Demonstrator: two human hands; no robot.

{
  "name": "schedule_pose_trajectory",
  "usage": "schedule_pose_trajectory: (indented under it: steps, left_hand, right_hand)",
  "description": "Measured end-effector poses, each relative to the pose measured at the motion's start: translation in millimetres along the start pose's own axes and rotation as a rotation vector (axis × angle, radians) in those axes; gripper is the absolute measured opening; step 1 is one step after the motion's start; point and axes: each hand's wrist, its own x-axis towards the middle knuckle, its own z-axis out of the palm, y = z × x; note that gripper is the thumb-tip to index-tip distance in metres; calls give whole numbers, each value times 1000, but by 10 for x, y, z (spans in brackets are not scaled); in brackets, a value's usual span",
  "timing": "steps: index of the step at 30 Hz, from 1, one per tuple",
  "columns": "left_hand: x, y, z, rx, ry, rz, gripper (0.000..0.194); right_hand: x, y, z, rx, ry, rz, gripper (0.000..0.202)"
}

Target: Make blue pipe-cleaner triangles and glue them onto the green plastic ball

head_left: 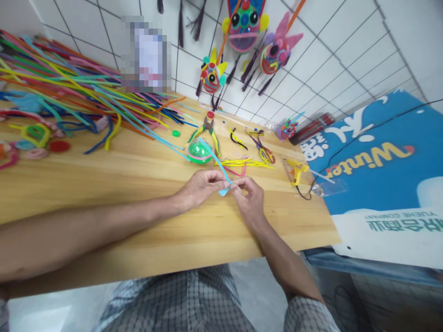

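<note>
Between my two hands is a light blue pipe cleaner [218,162], its lower end bent into a small flat coil and its straight length slanting up to the left. My left hand [204,186] pinches the coiled end between thumb and fingers. Right beside it, my right hand [246,193] pinches the same pipe cleaner near the bend. Just beyond the hands sits a green dome-shaped piece [200,152] with a pink band around it. Behind that lie pliers [209,125] with yellow-green handles. Yellow pipe cleaners [247,163] and a pink bent one lie close by.
A large heap of coloured pipe cleaners [86,87] covers the back left. Scissors [266,154], a yellow glue gun [296,170] with a cord, and a blue printed board [377,152] are on the right. Decorated fish-like ornaments [244,27] hang against the tiled wall.
</note>
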Motion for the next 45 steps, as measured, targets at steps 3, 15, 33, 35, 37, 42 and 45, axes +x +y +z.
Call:
schedule_pose_trajectory:
  steps: [3,15,33,35,37,42,45]
  left_hand:
    - [-17,-1,-8,77,-64,-40,31]
    - [-3,5,21,-132,36,-98,28]
    - [-61,75,85,-369,-10,-122,31]
    - [-59,61,90,-349,-10,-112,30]
    - [-56,47,95,-339,-23,-90,29]
    - [-50,44,102,-324,-47,-29,27]
    - [-48,60,92,-301,-45,4,28]
  right_hand:
    - [100,8,-43,25,-83,-97,17]
    - [16,93,-32,78,57,-100,6]
    - [7,88,140,607,100,221,20]
    - [1,86,150,622,93,224,21]
    - [-2,91,157,627,87,236,23]
    - [23,123,159,665,40,349,27]
    - [41,110,151,728,-22,448,31]
